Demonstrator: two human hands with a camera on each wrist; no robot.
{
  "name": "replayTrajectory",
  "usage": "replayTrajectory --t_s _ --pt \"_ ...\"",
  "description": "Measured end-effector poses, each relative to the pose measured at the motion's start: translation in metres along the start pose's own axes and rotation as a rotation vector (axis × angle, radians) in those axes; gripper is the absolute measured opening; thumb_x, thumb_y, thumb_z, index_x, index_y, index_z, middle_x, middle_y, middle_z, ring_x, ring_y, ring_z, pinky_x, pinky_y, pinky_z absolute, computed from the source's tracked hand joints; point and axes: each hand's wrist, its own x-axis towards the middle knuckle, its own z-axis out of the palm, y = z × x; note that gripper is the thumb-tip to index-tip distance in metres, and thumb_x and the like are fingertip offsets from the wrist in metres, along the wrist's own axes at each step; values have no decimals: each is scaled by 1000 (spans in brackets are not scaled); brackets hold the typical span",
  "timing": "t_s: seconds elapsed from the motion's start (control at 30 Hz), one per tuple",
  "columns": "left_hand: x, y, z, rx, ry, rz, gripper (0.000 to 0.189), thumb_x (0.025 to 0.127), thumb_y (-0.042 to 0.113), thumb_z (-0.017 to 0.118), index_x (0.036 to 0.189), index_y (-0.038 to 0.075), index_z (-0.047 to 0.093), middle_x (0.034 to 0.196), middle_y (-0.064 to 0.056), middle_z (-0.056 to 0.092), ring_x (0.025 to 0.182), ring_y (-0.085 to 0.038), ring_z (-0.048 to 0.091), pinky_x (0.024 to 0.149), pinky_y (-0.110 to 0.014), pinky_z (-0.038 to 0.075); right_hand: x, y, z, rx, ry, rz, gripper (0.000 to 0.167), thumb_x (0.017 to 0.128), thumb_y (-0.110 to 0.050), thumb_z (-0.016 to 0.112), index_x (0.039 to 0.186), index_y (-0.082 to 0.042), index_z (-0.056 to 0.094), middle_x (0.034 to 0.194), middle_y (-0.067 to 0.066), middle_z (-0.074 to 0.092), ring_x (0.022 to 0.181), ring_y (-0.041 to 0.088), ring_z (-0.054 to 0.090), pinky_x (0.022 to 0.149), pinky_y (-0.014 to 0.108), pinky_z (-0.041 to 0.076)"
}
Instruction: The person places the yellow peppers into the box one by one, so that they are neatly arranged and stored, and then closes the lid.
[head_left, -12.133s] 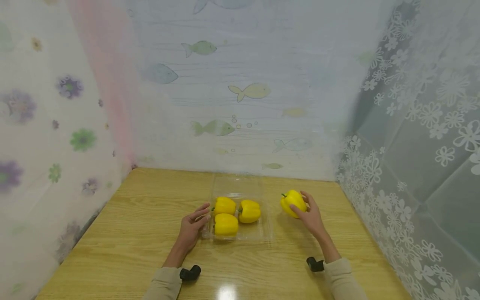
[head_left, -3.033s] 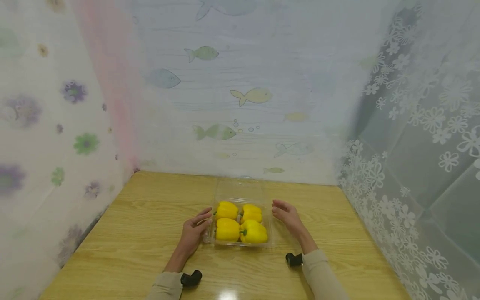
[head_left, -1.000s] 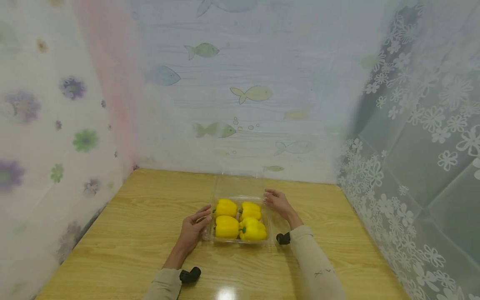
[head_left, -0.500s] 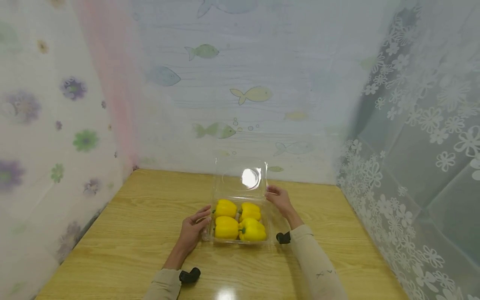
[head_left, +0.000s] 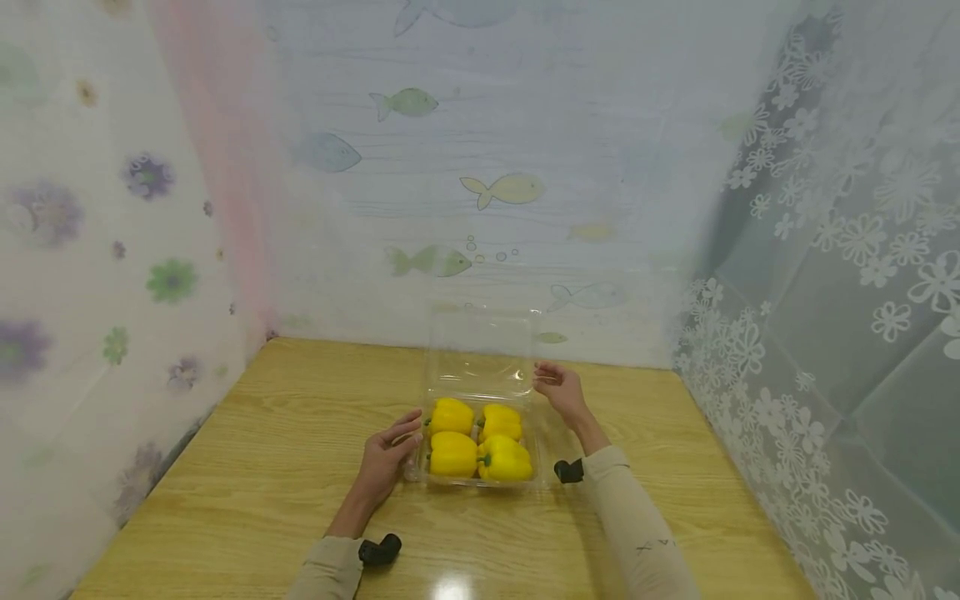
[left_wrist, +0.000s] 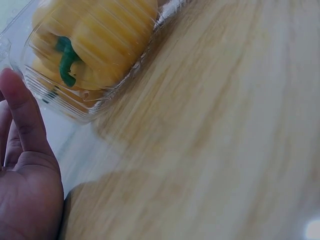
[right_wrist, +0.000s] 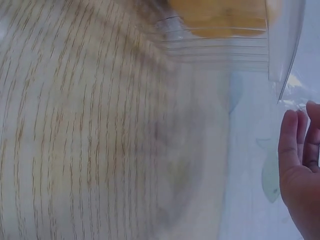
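Several yellow bell peppers (head_left: pixel 452 455) fill the base of a clear plastic clamshell box (head_left: pixel 483 483) in the head view. Its hinged lid (head_left: pixel 480 342) is tilted up at the far side. My left hand (head_left: pixel 381 458) rests by the box's left side, fingers extended; the left wrist view shows one fingertip at the plastic corner beside a green-stemmed pepper (left_wrist: pixel 115 45). At the lid's right edge is my right hand (head_left: pixel 564 393), fingers only slightly bent. In the right wrist view its fingertips touch or nearly touch the clear plastic; the exact contact is hard to see.
The box stands on a wood-grain table (head_left: pixel 262 467). A fish-patterned curtain (head_left: pixel 480 250) hangs close behind the lid. Flowered sheets (head_left: pixel 120 275) flank the table on the left and right. Black wrist-camera mounts (head_left: pixel 381 549) stick out from both sleeves.
The fourth pepper, in my right hand earlier, now lies in the box. My right hand then moved to the lid's right edge, and the lid rose from lying back. My left hand has stayed put.
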Motion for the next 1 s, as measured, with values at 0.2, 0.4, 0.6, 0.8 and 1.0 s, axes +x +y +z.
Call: replayTrajectory --t_s 0.2,0.4,0.6,0.8,1.0 --pt "0 0 1 1 16 -22 44 97 2 67 134 -19 54 150 -12 54 82 -5 58 59 -16 47 -1 -5 1 37 19 -15 41 95 15 58 135 18 51 135 39 50 123 49 54 84 19 54" --pt "1 1 0 -10 0 -16 45 97 2 66 135 -20 52 150 -11 54 81 -3 58 58 -16 47 -4 -10 -2 51 -11 -26 39 96 11 60 135 14 53 135 36 50 126 49 52 91 26 56" --pt "0 2 1 -19 -11 -5 46 98 0 65 136 -21 51 154 -19 48 77 -3 57 57 -16 47 -3 -4 -3 82 -8 -36 29 99 6 59 128 11 56 126 29 54 116 41 58 90 27 57" --pt "1 2 1 -23 -2 -2 45 97 0 66 134 -22 52 148 -10 56 76 -3 57 58 -16 47 -6 -4 -4 105 -21 -63 20 100 5 60 120 7 57 123 30 53 108 33 64 90 30 57" --pt "1 0 -1 -27 -23 5 46 98 0 64 135 -23 49 147 -6 57 76 -2 55 59 -15 47 -11 -4 -4 115 -34 -80 22 100 5 59 119 14 52 119 30 53 104 35 64 87 27 58"
